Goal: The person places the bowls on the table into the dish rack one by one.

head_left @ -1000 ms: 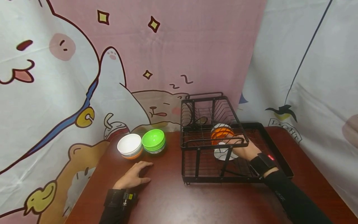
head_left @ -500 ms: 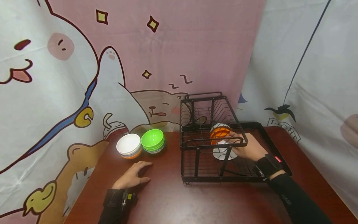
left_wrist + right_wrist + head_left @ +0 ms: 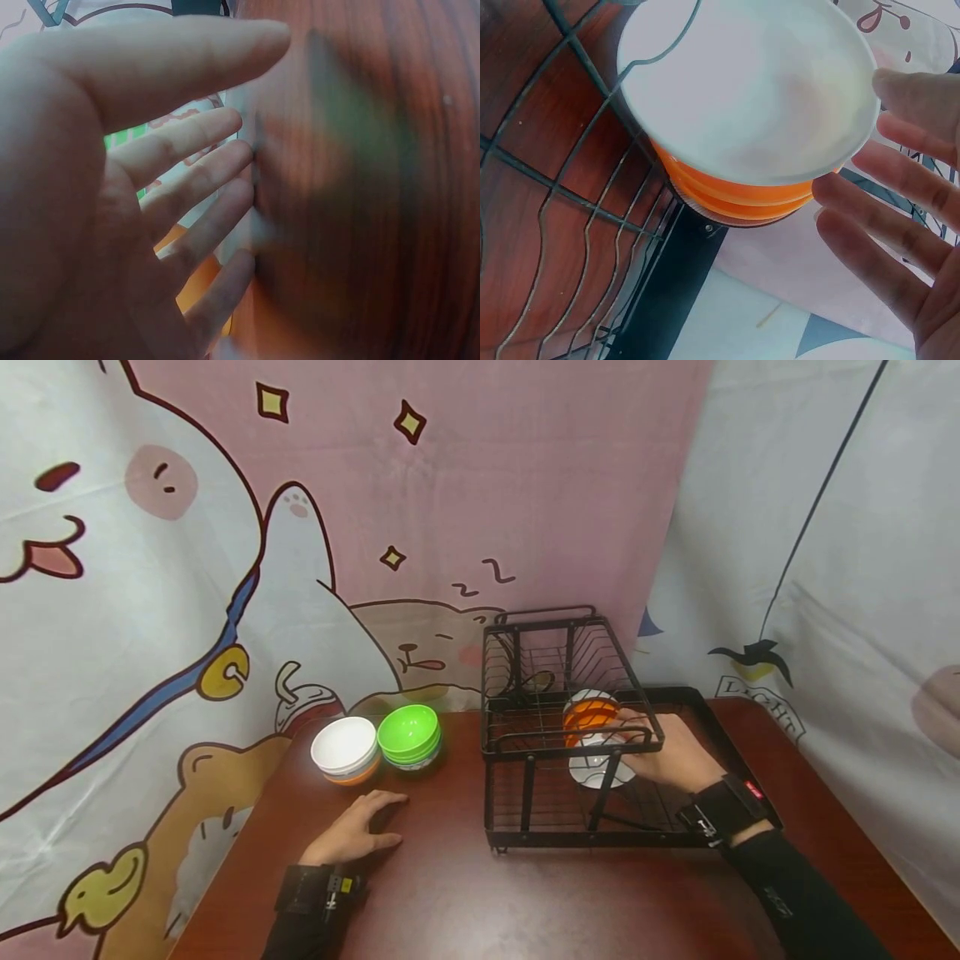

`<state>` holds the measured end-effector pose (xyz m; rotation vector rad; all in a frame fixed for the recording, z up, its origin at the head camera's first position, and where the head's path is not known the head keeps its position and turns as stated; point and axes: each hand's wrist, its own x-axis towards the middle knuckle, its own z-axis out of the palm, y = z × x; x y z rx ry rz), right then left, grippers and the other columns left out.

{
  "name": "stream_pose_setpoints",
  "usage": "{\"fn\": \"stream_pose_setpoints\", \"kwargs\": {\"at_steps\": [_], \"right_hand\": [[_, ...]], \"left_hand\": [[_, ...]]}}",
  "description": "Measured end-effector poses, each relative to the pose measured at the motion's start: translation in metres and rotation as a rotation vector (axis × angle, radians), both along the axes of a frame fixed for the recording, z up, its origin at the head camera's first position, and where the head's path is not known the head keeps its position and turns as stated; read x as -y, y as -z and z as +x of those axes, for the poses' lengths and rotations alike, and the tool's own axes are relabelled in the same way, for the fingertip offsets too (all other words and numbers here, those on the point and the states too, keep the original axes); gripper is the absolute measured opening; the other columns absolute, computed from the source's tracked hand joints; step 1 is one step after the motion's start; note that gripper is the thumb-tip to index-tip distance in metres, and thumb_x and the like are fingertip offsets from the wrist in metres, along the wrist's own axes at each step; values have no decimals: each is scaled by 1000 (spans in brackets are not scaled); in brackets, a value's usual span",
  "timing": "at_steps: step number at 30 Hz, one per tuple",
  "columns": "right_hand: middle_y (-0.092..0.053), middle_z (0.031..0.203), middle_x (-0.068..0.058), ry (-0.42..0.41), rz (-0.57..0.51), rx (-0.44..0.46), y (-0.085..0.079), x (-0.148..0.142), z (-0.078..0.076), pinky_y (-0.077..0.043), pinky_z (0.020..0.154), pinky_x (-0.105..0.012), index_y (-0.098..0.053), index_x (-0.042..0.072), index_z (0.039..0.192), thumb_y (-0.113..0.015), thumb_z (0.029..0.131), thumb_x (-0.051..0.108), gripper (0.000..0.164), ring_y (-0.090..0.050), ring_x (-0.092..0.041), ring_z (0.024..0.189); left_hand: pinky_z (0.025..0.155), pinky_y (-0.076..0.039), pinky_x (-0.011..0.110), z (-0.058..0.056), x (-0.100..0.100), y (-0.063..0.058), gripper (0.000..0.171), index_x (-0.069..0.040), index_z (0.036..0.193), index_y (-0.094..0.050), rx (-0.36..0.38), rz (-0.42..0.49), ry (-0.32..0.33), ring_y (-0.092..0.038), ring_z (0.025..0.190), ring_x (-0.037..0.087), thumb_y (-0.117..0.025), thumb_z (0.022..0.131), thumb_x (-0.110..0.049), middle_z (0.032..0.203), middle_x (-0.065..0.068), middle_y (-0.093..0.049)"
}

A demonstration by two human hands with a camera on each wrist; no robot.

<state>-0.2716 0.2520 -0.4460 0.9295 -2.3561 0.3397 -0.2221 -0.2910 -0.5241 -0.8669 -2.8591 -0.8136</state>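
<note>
Inside the black wire dish rack point(image 3: 528, 797), a white bowl point(image 3: 596, 770) faces forward on its side. Orange bowls point(image 3: 591, 717) are nested behind it, also seen in the right wrist view as orange rims point(image 3: 735, 199) under the white bowl point(image 3: 742, 90). My right hand point(image 3: 671, 752) is at the right side of this stack. Its fingers are extended and spread, with the thumb at the white rim; firm contact cannot be told. My left hand point(image 3: 356, 833) rests on the table with relaxed fingers, in front of a white-topped bowl stack point(image 3: 345, 747) and a green-topped bowl stack point(image 3: 411, 735).
The rack's upper basket point(image 3: 566, 643) overhangs the bowls, and its front rail crosses before my right hand. A black tray point(image 3: 750, 777) extends rightward beneath the rack. A printed cloth point(image 3: 525, 468) hangs behind the brown table point(image 3: 480, 902).
My right hand has drawn back slightly to the right, its fingers coming away from the front of the stack. The bowls and my left hand look unmoved.
</note>
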Motion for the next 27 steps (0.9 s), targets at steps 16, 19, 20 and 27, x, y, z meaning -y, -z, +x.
{"fn": "stream_pose_setpoints", "kwargs": {"at_steps": [16, 19, 20, 27], "right_hand": [[-76, 106, -17, 34, -29, 57, 3, 0, 1, -60, 69, -44, -76, 0, 104, -85, 76, 11, 31, -75, -29, 85], [-75, 107, -17, 37, -8, 64, 5, 0, 1, -61, 71, -45, -78, 2, 100, -84, 77, 11, 26, -75, -30, 87], [-75, 107, -17, 34, -5, 58, 5, 0, 1, -61, 72, -45, -79, 2, 99, -84, 77, 11, 25, -75, -31, 88], [-75, 110, -19, 8, 7, 54, 3, 0, -3, -61, 73, -46, -80, 3, 101, -85, 77, 11, 26, -75, -31, 90]], "left_hand": [[104, -48, 57, -3, -2, 0, 52, -10, 139, -63, 72, -21, -77, -59, 125, 32, -80, 90, -18, 133, 8, -66], [100, -52, 51, -4, -3, -5, 43, -11, 133, -67, 17, -6, -134, -66, 118, 26, -79, 91, -15, 128, 3, -70], [96, -54, 50, -6, -3, -8, 40, -12, 130, -69, -25, 1, -162, -68, 113, 23, -79, 91, -13, 123, 2, -72], [67, -47, 47, -32, 17, -51, 21, -5, 110, -67, -390, 83, -629, -63, 80, 30, -72, 93, -15, 96, 11, -65]]}}
